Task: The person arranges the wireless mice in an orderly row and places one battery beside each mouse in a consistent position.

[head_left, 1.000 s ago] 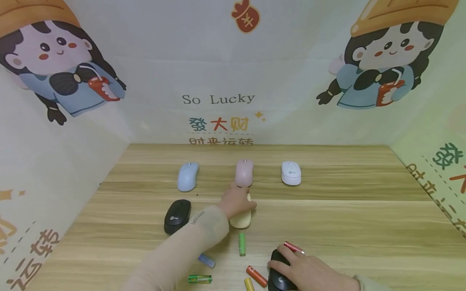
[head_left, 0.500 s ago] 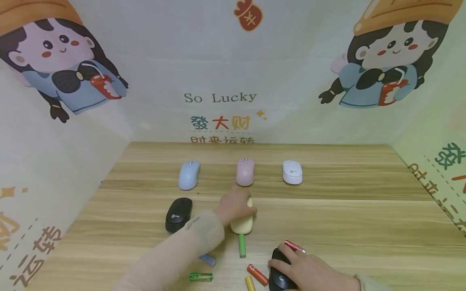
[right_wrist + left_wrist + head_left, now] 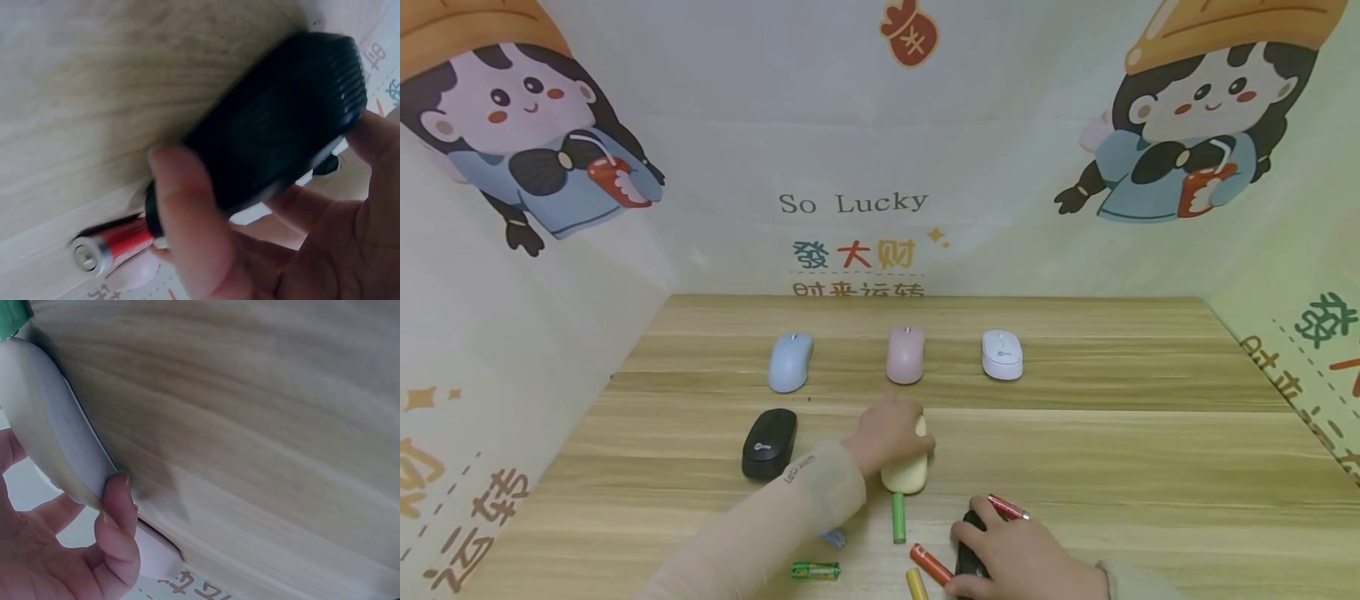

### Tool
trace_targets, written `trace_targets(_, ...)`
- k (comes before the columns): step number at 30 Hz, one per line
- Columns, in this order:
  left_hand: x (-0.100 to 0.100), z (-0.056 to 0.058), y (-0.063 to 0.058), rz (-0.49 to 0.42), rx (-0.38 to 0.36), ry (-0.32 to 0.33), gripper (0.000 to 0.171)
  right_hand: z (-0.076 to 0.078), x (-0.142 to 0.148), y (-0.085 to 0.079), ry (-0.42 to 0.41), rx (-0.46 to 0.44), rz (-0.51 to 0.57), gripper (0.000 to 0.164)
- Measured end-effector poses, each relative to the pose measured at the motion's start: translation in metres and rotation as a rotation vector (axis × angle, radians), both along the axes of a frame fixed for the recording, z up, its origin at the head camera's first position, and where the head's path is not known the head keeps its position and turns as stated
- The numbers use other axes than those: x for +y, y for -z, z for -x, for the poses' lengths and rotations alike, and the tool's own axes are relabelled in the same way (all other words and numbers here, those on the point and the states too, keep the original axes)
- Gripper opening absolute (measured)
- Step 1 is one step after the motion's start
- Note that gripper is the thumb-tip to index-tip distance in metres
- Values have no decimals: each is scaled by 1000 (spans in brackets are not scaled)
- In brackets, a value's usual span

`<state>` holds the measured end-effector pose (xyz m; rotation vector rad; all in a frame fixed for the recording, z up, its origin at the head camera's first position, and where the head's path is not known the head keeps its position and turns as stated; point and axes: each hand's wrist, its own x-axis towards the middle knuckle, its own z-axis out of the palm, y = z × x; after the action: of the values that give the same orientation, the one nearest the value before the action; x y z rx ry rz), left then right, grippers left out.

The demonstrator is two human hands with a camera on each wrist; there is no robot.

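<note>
A pale yellow computer mouse [image 3: 904,479] is in the grip of my left hand [image 3: 887,432], which covers its far part. Its near end is right at the tip of a green battery [image 3: 898,521]. In the left wrist view, thumb and fingers hold the yellow mouse [image 3: 56,419] by its edges. My right hand [image 3: 1026,554] grips a black mouse [image 3: 970,562] at the front and hides much of it. The right wrist view has this black mouse [image 3: 269,125] between thumb and fingers, with a red battery [image 3: 122,244] close by.
Blue [image 3: 790,362], pink [image 3: 906,356] and white [image 3: 1002,356] mice lie across the back. Another black mouse [image 3: 770,444] sits left of my left hand. Orange-red [image 3: 930,562], yellow [image 3: 916,583], blue [image 3: 835,537] and green-gold [image 3: 815,571] batteries are scattered in front.
My left hand has drawn the yellow mouse nearer, up to the green battery, which has shifted slightly nearer too. My right hand has shifted its hold on the black mouse, its thumb lower.
</note>
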<state>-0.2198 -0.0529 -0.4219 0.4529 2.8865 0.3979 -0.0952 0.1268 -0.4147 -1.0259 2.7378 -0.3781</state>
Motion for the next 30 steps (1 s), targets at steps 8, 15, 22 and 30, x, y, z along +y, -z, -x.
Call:
trace_targets(8,3,0,-5,-59,-35,-23,43,0,-6,1,14,43,-5,43)
trace_targets(15,5,1,-6,-59,-46,-24,50,0,-2,3,-26,69,5,51)
trace_targets(22,4,1,-4,-86,-36,-23,53,2,0,4,-40,40,12,56)
trace_targets(30,-16,0,-6,-92,37,-39,45,0,2,5,-56,73,54,52)
